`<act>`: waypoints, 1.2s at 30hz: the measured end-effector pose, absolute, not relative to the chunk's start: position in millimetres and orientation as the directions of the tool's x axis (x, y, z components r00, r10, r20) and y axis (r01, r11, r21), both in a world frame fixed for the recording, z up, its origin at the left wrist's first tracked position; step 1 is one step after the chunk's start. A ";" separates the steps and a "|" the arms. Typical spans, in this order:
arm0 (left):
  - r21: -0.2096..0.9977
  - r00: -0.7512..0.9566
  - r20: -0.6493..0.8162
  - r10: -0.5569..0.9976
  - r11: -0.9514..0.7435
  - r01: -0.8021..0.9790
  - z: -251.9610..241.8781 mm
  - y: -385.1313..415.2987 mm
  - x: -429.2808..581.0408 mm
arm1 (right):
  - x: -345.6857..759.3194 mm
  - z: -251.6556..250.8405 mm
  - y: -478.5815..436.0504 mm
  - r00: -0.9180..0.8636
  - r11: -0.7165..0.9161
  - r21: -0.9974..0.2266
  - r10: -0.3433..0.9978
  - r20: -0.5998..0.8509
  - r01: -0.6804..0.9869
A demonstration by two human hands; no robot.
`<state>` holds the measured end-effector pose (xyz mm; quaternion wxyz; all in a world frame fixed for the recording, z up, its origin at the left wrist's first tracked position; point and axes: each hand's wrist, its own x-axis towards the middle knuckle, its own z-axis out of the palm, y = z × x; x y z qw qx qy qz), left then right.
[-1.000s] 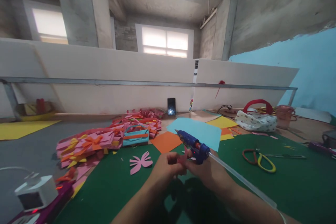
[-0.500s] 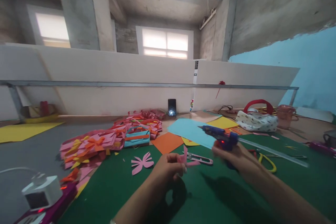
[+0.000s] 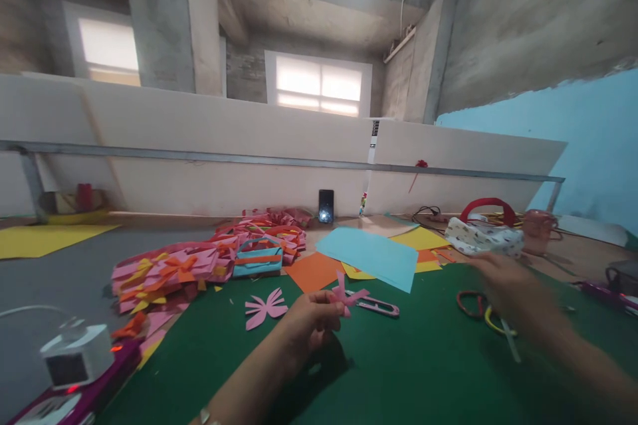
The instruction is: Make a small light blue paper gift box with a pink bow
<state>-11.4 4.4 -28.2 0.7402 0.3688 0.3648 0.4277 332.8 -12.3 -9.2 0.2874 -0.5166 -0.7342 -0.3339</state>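
My left hand is closed, pinching a small pink paper bow between thumb and fingers above the green mat. Just behind the bow lies a pair of pink-handled thread snips. To the left of this hand a flat pink paper cutout with fringed ends rests on the mat. My right hand is smeared by motion over the right side of the mat, and its fingers cannot be made out. A clear glue stick shows below it, beside yellow-handled scissors. The glue gun's body is hidden.
Light blue paper and orange paper lie behind the hands. Folded pink paper pieces are heaped at left, with a small blue paper bag. A power strip with a white charger sits front left; a patterned bag stands back right.
My right hand has moved right, away from the bow, and the blue glue gun it held has dropped out of sight. My left hand still holds the bow, now turned slightly.
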 end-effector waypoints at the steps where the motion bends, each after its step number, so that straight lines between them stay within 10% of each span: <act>1: 0.849 0.365 -0.236 0.900 0.374 -0.374 -29.4 5.5 -11.7 | 297.5 -4.7 -14.3 -0.404 0.328 0.261 0.522 0.751 0.908; 5: 0.793 0.393 -0.247 0.886 0.418 -0.443 -34.1 7.4 -13.1 | 172.5 -4.5 -13.4 -0.654 0.563 0.447 0.238 0.718 0.695; 9: 0.728 0.432 -0.211 0.877 0.436 -0.530 -31.0 4.5 -15.9 | 128.9 -18.8 1.0 -0.663 0.654 0.369 0.279 0.695 0.661; 14: 0.810 0.367 -0.232 0.901 0.388 -0.440 -19.5 1.4 -18.6 | 144.6 -19.8 15.7 -0.421 0.745 -0.328 0.619 0.663 0.580; 19: 0.995 0.027 -0.047 0.999 0.050 -0.091 -18.0 4.3 -15.1 | 152.6 -13.7 15.3 -0.322 0.330 -0.929 0.909 0.265 0.166; 23: 0.965 0.031 0.187 0.982 -0.189 0.183 -22.7 5.9 -9.7 | 148.4 -18.2 13.9 -0.342 0.254 -0.963 0.916 0.210 0.089; 36: 0.941 0.106 0.138 0.985 -0.163 0.295 -24.3 7.1 -8.1 | 146.9 -26.1 14.5 -0.271 0.154 -0.969 0.958 0.098 0.193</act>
